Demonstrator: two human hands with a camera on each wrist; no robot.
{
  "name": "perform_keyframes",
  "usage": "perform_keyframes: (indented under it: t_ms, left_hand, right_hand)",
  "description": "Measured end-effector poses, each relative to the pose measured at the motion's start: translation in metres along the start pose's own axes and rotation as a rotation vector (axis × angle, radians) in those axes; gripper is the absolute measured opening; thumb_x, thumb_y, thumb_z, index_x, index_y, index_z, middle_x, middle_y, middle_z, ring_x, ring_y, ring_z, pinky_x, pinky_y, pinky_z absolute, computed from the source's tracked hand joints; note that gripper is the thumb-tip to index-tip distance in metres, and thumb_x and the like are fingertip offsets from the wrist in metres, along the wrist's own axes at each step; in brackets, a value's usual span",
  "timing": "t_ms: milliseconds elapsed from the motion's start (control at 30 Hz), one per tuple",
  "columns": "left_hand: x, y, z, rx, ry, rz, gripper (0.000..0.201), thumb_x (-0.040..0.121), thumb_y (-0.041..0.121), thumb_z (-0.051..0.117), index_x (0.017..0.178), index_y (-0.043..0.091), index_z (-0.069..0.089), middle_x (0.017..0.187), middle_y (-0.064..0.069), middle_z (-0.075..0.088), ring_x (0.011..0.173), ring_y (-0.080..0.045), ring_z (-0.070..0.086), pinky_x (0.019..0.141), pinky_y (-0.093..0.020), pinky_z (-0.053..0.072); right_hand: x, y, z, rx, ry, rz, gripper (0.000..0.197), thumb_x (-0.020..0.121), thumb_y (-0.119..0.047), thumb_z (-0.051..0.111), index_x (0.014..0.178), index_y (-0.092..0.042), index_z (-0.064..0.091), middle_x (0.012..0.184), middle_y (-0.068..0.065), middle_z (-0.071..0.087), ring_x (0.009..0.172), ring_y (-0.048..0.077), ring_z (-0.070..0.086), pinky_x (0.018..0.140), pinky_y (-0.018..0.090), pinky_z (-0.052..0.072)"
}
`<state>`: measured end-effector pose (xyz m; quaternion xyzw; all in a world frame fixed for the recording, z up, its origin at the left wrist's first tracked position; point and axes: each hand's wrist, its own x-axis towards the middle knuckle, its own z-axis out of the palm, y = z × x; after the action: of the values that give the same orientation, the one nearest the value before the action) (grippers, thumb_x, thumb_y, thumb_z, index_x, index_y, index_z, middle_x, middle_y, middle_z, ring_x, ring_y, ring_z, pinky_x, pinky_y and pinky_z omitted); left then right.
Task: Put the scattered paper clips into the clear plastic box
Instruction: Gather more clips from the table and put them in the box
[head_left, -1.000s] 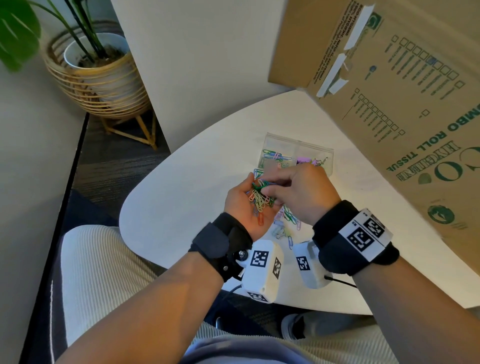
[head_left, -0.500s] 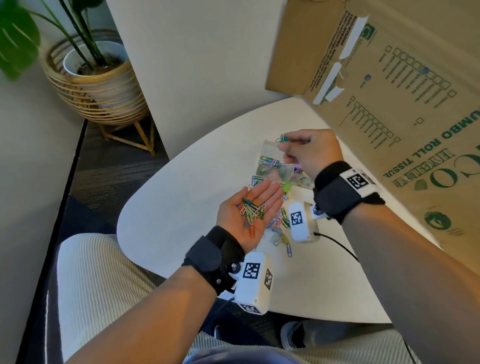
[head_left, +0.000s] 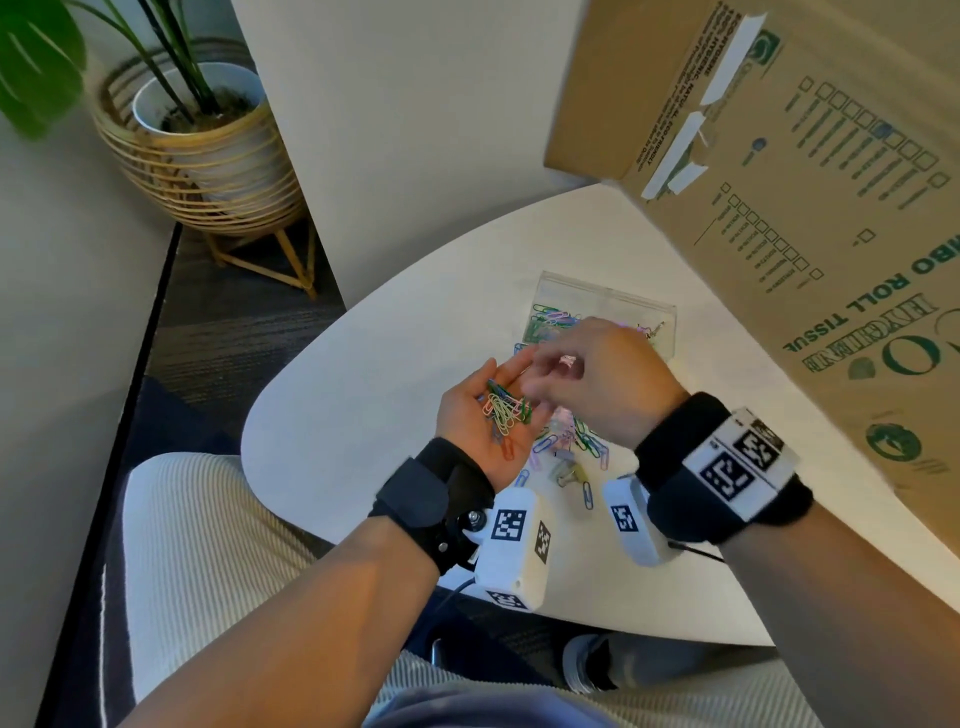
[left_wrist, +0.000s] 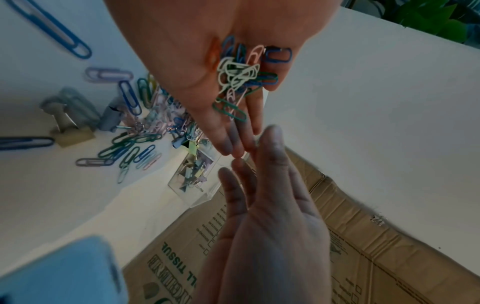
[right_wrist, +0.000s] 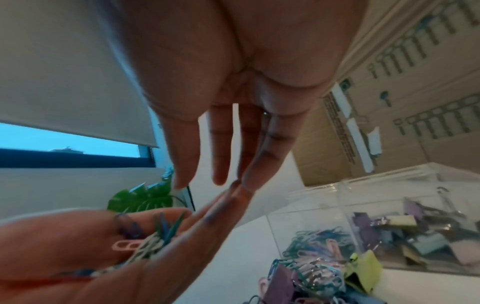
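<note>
My left hand (head_left: 483, 382) lies palm up over the white table (head_left: 363, 395), fingers straight, with a heap of coloured paper clips (head_left: 503, 411) resting on it. My right hand (head_left: 550, 374) hovers just above that palm, fingers straight and holding nothing; its fingertips (left_wrist: 272, 135) meet the left fingertips (left_wrist: 233, 148). The clear plastic box (head_left: 608, 312) stands just beyond both hands. Its two compartments hold paper clips (right_wrist: 317, 244) and binder clips (right_wrist: 415, 226). More scattered paper clips (head_left: 571, 447) lie on the table under the hands.
A few binder clips (head_left: 569, 473) lie among the loose clips near the table's front edge. A large cardboard carton (head_left: 805, 208) stands along the right side, close to the box. A potted plant (head_left: 202, 135) stands on the floor at far left.
Half a second ago my right hand pinched a green clip over the box. It has since come back over the left palm, empty. The left hand stays put, palm up.
</note>
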<state>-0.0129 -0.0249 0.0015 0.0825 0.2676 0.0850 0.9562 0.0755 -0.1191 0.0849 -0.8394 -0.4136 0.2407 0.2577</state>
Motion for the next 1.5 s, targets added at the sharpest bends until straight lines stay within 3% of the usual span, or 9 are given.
perform_keyframes:
  t_ms: [167,267,367,533,767,867,1067,1267,1500]
  left_hand:
    - [0.0,-0.006,0.005,0.032,0.009,0.0,0.048,0.101,0.034,0.03,0.118,0.001,0.06,0.119,-0.019,0.062,0.098,-0.03,0.066,0.092,-0.037,0.051]
    - [-0.001,-0.011,0.011,0.072,0.012,-0.004,0.049,0.102,0.035,0.027,0.12,0.003,0.059,0.136,-0.016,0.054,0.126,-0.03,0.05,0.111,-0.039,0.033]
    - [0.001,-0.012,0.011,0.075,0.02,-0.011,0.049,0.102,0.035,0.028,0.129,0.005,0.056,0.137,-0.015,0.054,0.133,-0.03,0.044,0.117,-0.04,0.025]
    - [-0.002,-0.01,0.014,0.083,-0.017,0.005,0.05,0.102,0.036,0.026,0.132,0.006,0.052,0.134,-0.018,0.055,0.127,-0.032,0.049,0.113,-0.043,0.032]
    - [-0.007,-0.008,0.02,0.058,-0.075,0.018,0.05,0.102,0.035,0.025,0.127,0.003,0.055,0.111,-0.019,0.066,0.087,-0.031,0.07,0.068,-0.033,0.057]
    - [-0.006,-0.008,0.017,0.023,-0.065,0.025,0.049,0.101,0.033,0.028,0.129,0.002,0.054,0.121,-0.023,0.061,0.1,-0.034,0.065,0.079,-0.04,0.058]
    - [-0.002,-0.003,0.004,-0.024,-0.042,0.018,0.048,0.102,0.028,0.032,0.114,-0.005,0.064,0.117,-0.022,0.065,0.105,-0.034,0.064,0.093,-0.044,0.05]
    - [0.0,-0.003,0.0,-0.033,-0.047,-0.011,0.05,0.102,0.028,0.033,0.106,-0.007,0.069,0.123,-0.024,0.062,0.103,-0.036,0.066,0.092,-0.048,0.049]
    - [-0.001,0.001,-0.003,0.003,-0.001,-0.024,0.048,0.1,0.029,0.038,0.101,-0.005,0.072,0.12,-0.023,0.064,0.108,-0.034,0.064,0.1,-0.042,0.047]
  right_hand:
    - [-0.013,0.001,0.008,-0.23,-0.038,-0.013,0.025,0.078,-0.035,0.075,0.1,-0.022,0.071,0.093,-0.001,0.06,0.082,0.012,0.053,0.07,0.025,0.041]
    - [-0.013,-0.001,0.015,-0.293,-0.045,-0.036,0.026,0.084,-0.03,0.07,0.108,-0.021,0.069,0.09,-0.001,0.062,0.09,0.02,0.058,0.072,0.03,0.042]
    - [-0.012,-0.004,0.019,-0.299,-0.008,-0.031,0.024,0.086,-0.025,0.067,0.11,-0.024,0.069,0.094,-0.001,0.068,0.093,0.021,0.061,0.071,0.027,0.039]
    - [-0.014,-0.004,0.017,-0.116,0.083,0.017,0.015,0.086,-0.018,0.069,0.099,-0.02,0.075,0.09,0.0,0.071,0.084,0.015,0.064,0.078,0.024,0.048]
    - [-0.013,0.003,0.011,0.385,0.164,0.15,0.013,0.078,-0.006,0.078,0.083,-0.018,0.074,0.069,0.0,0.07,0.052,0.009,0.063,0.063,0.025,0.058]
    - [-0.013,0.003,0.009,0.569,0.173,0.173,0.021,0.077,0.0,0.077,0.078,-0.02,0.072,0.062,-0.005,0.071,0.055,0.01,0.066,0.062,0.024,0.059]
    - [0.012,0.014,-0.012,0.761,0.326,0.238,0.017,0.075,0.005,0.077,0.09,-0.002,0.07,0.073,0.01,0.067,0.058,0.014,0.064,0.064,0.024,0.06]
    - [0.065,0.032,-0.025,0.541,0.472,0.302,0.015,0.076,-0.004,0.08,0.078,-0.017,0.072,0.072,0.003,0.071,0.062,0.019,0.066,0.075,0.039,0.061]
    - [0.076,0.049,-0.02,0.082,0.289,0.331,0.031,0.083,-0.023,0.076,0.113,-0.015,0.073,0.113,0.003,0.071,0.102,0.017,0.065,0.096,0.026,0.049]
